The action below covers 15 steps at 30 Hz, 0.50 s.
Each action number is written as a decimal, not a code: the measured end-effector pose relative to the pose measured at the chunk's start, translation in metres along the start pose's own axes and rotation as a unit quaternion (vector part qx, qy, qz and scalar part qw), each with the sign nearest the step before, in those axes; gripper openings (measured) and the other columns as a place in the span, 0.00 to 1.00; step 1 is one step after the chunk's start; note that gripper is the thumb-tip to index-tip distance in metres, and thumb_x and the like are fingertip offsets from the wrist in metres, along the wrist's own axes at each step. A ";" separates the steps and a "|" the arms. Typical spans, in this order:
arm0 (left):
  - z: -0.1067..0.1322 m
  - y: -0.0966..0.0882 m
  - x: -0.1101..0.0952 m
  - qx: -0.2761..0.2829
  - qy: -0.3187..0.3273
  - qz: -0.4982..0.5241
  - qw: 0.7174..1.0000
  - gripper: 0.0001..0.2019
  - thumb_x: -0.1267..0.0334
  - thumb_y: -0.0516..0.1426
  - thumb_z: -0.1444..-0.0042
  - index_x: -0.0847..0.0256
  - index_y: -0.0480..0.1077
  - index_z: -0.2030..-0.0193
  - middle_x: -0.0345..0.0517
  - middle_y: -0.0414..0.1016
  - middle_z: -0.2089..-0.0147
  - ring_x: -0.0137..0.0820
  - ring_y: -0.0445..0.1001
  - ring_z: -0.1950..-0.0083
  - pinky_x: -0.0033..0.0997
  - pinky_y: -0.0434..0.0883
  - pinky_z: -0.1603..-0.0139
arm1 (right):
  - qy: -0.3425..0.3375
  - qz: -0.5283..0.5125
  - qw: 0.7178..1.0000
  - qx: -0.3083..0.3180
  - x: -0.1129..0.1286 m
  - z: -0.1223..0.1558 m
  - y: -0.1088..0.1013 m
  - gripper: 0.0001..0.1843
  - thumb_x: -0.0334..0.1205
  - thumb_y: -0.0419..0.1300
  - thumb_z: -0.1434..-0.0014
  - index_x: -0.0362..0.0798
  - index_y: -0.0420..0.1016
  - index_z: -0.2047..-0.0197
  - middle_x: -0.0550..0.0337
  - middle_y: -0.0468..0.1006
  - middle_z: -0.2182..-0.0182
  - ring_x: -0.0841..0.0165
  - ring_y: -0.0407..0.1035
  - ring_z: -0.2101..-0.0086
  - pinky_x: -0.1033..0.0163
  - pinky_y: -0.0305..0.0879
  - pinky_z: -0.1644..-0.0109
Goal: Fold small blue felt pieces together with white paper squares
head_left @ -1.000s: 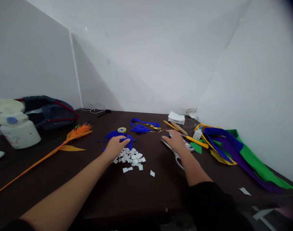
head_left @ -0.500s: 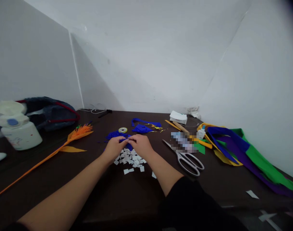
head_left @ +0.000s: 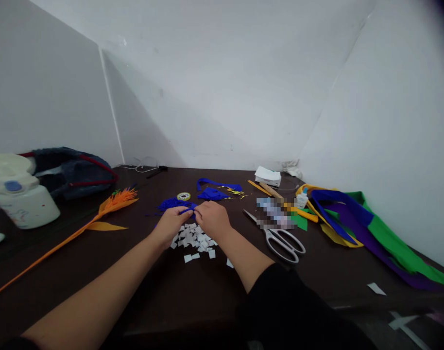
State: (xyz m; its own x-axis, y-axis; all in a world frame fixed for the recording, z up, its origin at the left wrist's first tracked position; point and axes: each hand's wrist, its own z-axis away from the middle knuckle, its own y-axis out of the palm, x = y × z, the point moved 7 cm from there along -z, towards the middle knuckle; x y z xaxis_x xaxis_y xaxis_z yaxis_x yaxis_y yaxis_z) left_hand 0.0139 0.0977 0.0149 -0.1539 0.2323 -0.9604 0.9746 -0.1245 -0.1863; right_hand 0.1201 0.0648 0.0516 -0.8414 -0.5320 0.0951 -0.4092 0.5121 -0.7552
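Our right hand (head_left: 212,219) had left the scissors (head_left: 283,245), now lying to its right, and joined our left hand (head_left: 170,224); both pinched the blue piece (head_left: 193,206) between them, beside white scraps (head_left: 193,237), sharing its handling.

No word, number or brand can be read with certainty here. The small white bottle with blue cap (head_left: 301,200) carries a label, but its print is too small. The flat item (head_left: 276,213) is covered by blurred squares, so it gives nothing legible. On the round roll (head_left: 183,196) there are dark marks; I cannot tell if they are figures. The large bottle (head_left: 28,209) shows coloured decoration, without clear letters.
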 end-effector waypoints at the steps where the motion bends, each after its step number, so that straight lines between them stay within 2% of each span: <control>1: 0.001 0.000 0.000 -0.005 -0.005 -0.007 1.000 0.16 0.51 0.56 0.61 0.65 0.70 0.75 0.44 0.73 0.75 0.31 0.69 0.71 0.28 0.63 0.69 | -0.002 0.008 1.000 0.001 0.000 0.000 0.000 0.11 0.37 0.48 0.44 0.46 0.72 0.68 0.55 0.73 0.70 0.67 0.63 0.65 0.64 0.56 0.61; 9: 0.005 -0.002 -0.011 -0.021 0.016 -0.065 0.998 0.15 0.53 0.57 0.62 0.65 0.71 0.76 0.42 0.72 0.77 0.31 0.68 0.71 0.27 0.62 0.71 | 0.037 -0.007 0.999 -0.007 -0.004 -0.001 -0.002 0.08 0.37 0.50 0.46 0.47 0.70 0.67 0.57 0.72 0.69 0.68 0.62 0.63 0.66 0.55 0.64; 15: 0.003 -0.005 -0.007 -0.017 0.016 -0.067 0.998 0.15 0.53 0.57 0.62 0.66 0.72 0.74 0.43 0.73 0.75 0.32 0.68 0.71 0.27 0.62 0.70 | 0.070 -0.058 0.996 0.010 -0.009 -0.002 0.000 0.04 0.37 0.53 0.49 0.49 0.69 0.70 0.61 0.72 0.69 0.70 0.63 0.65 0.67 0.55 0.64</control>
State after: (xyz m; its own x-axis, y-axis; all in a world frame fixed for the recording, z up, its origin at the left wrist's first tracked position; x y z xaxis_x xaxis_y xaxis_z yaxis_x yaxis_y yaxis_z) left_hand 0.0096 0.0937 0.0214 -0.2780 0.2750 -0.9204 0.9508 -0.0575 -0.3043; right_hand 0.1275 0.0709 0.0519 -0.8301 -0.4873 0.2712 -0.5009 0.4377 -0.7467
